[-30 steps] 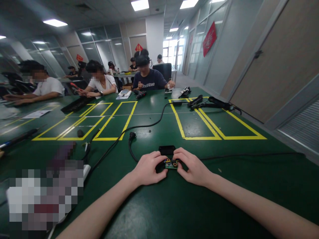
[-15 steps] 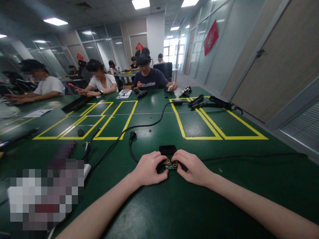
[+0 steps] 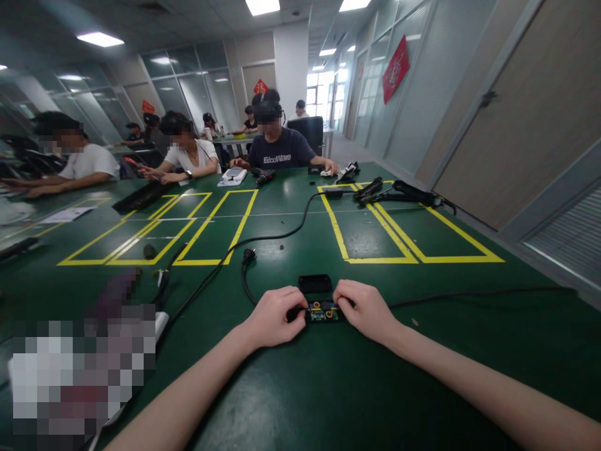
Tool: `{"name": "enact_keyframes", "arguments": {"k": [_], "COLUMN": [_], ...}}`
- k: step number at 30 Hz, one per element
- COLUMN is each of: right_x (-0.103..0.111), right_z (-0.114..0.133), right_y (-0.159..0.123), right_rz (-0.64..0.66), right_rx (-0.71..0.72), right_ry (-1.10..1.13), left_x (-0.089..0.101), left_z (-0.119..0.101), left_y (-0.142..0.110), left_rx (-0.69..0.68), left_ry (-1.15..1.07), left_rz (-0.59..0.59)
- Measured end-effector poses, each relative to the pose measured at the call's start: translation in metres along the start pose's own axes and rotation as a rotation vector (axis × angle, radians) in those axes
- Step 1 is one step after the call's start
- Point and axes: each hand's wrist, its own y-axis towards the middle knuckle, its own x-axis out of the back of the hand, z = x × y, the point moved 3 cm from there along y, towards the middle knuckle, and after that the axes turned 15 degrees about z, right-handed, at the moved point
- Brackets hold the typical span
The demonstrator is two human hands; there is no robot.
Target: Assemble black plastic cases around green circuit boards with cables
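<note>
A small green circuit board (image 3: pixel 318 316) with two copper-coloured ring coils lies in a shallow black case (image 3: pixel 323 321) on the table in front of me. My left hand (image 3: pixel 277 316) is closed, thumb and fingers around the left end of the case. At the right end, my right hand (image 3: pixel 366 310) is closed with its fingertips on the case's edge, close to blue and yellow wires. Just behind stands an open black cover (image 3: pixel 315 283), apart from both hands. A black cable (image 3: pixel 469 293) runs off to the right from behind my right hand.
Left of my hands lie a black plug (image 3: pixel 248 254) and a long black cable (image 3: pixel 267 237). Yellow tape (image 3: pixel 380 259) marks boxes on the green table (image 3: pixel 282 401). Black tools (image 3: pixel 408 191) lie at the far right. A person (image 3: pixel 282 147) sits opposite; others sit left.
Both hands have drawn outward from the board to the ends of the case, so more of the board shows. The person opposite has lowered a hand to the table.
</note>
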Motion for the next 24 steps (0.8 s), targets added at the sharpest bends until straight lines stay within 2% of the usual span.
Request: {"name": "enact_keyframes", "arguments": {"k": [5,8,12,17,21,24], "right_x": [0.001,0.001,0.003,0.003,0.003,0.002], "right_z": [-0.004,-0.003,-0.002,-0.005,-0.01,-0.011], "right_y": [0.005,0.008,0.01,0.01,0.009,0.009], "right_rz": [0.117,0.201,0.192,0.184,0.125,0.053], "right_rx": [-0.17,-0.207,-0.197,-0.196,-0.174,-0.098], "right_ry": [-0.026,-0.061,-0.112,-0.068,-0.054,-0.115], "left_x": [0.005,0.007,0.007,0.008,0.006,0.006], "left_z": [0.0,0.0,-0.002,-0.006,-0.003,0.006], "left_y": [-0.001,-0.001,0.001,0.002,0.002,0.001], "left_rx": [-0.029,-0.033,-0.033,-0.062,-0.096,-0.012], "left_ry": [0.012,0.02,0.073,0.179,0.225,0.217], "left_rz": [0.064,0.092,0.121,0.141,0.079,-0.075]}}
